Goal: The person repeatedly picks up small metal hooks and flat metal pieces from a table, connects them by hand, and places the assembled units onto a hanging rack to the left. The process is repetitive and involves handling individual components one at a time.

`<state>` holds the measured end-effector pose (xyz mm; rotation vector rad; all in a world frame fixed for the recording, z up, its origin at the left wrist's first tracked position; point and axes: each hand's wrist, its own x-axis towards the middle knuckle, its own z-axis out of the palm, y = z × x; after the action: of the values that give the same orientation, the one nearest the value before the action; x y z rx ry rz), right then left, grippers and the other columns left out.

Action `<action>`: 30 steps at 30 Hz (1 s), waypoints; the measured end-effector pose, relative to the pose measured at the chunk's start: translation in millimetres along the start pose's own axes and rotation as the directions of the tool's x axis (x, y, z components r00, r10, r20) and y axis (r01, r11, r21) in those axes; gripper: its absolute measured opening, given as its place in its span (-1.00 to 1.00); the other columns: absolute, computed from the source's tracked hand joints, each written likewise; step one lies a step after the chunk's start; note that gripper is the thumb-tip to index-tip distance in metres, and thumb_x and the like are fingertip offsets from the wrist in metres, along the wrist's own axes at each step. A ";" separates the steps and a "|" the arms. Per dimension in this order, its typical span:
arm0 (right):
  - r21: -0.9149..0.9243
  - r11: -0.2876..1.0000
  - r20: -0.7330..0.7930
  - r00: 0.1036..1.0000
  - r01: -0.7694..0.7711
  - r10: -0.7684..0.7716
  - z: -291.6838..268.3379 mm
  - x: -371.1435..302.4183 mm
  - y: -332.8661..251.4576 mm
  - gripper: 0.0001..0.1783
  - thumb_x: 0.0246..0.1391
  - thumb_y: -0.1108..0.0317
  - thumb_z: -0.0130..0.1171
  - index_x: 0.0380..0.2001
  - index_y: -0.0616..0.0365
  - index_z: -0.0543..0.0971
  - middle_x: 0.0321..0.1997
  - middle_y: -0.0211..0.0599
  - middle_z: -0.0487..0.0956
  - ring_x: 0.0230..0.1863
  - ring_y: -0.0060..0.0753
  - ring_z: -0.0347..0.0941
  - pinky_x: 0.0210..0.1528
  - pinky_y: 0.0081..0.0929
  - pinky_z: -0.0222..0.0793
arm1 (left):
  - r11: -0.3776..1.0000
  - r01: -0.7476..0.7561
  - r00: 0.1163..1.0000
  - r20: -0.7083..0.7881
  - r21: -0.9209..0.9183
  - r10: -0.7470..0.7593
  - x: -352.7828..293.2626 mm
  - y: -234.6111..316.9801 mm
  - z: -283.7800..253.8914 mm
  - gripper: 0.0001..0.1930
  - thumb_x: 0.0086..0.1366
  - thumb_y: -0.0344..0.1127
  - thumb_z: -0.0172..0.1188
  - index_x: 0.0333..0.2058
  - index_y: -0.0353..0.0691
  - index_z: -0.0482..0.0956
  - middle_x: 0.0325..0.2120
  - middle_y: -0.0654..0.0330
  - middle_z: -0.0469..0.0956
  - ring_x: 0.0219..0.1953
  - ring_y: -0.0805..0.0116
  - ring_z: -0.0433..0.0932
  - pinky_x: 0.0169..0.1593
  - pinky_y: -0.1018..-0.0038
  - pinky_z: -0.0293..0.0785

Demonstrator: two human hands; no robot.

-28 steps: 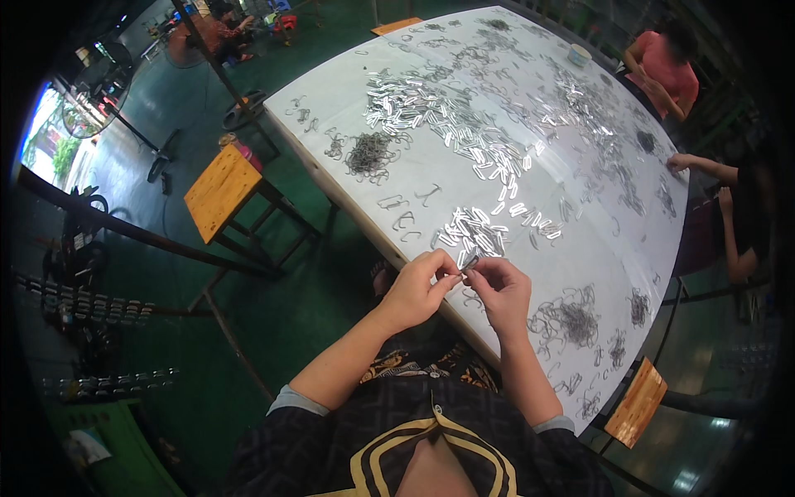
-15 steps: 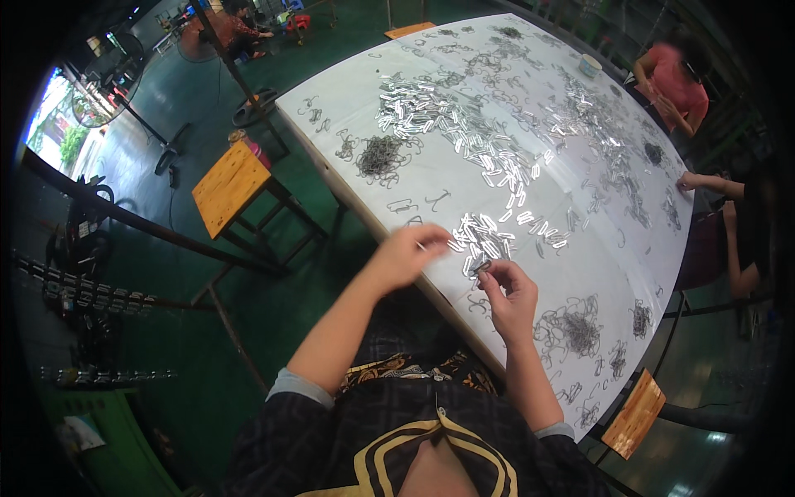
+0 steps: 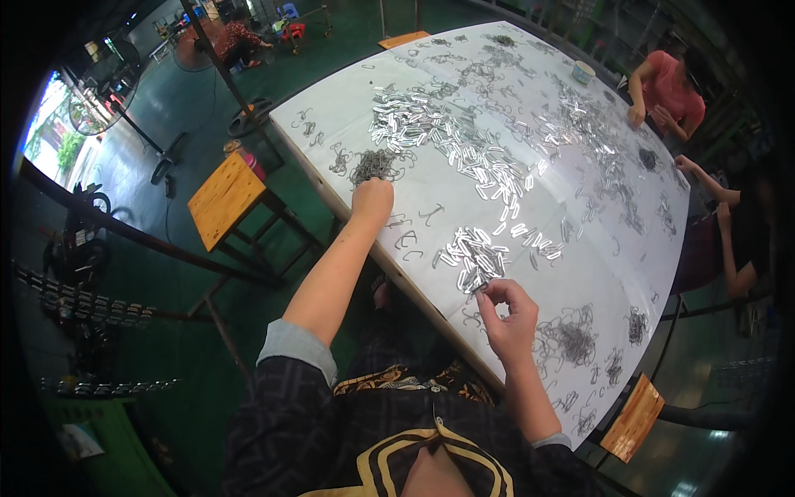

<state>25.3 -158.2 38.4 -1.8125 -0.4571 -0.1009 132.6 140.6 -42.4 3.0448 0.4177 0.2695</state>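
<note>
At the left side of the table, my left hand (image 3: 373, 200) reaches to a tangled heap of dark wire hooks (image 3: 374, 164). Its fingers are curled in at the heap's near edge, and whatever they grip is hidden. My right hand (image 3: 511, 313) pinches thumb and forefinger together on a small metal piece (image 3: 483, 287), too small to make out in detail. Those fingertips are at the near end of a small pile of shiny flat oblong metal pieces (image 3: 476, 253). A few loose wire hooks (image 3: 406, 240) lie between my two hands.
The white tabletop (image 3: 580, 273) carries a long spread of shiny pieces (image 3: 464, 141) and more hook heaps (image 3: 574, 341). A tub (image 3: 583, 73) stands at the far side. Two people (image 3: 671, 91) work along the right edge. Wooden stools (image 3: 225, 200) stand beside the table.
My left hand has moved away from the shiny pile, forward and left to the hook heap, and its fingers have curled. My right hand has dipped slightly and stays pinched.
</note>
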 end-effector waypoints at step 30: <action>-0.002 1.000 0.093 0.995 0.031 -0.030 11.2 -8.7 -22.3 -0.92 -0.08 0.53 0.26 -0.46 0.26 0.56 -0.51 -0.27 0.56 -0.52 -0.47 0.48 -0.40 -0.55 0.38 | 0.641 0.127 0.991 0.127 -0.757 -0.046 -20.7 -25.2 -36.8 -0.84 0.02 -0.38 0.28 -0.45 -0.36 0.62 -0.53 0.14 0.61 -0.44 0.40 0.57 -0.32 0.46 0.47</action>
<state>7.5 -145.0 52.8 -1.8189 -0.5508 -0.0384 99.7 160.3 -11.7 2.1693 0.3247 0.2158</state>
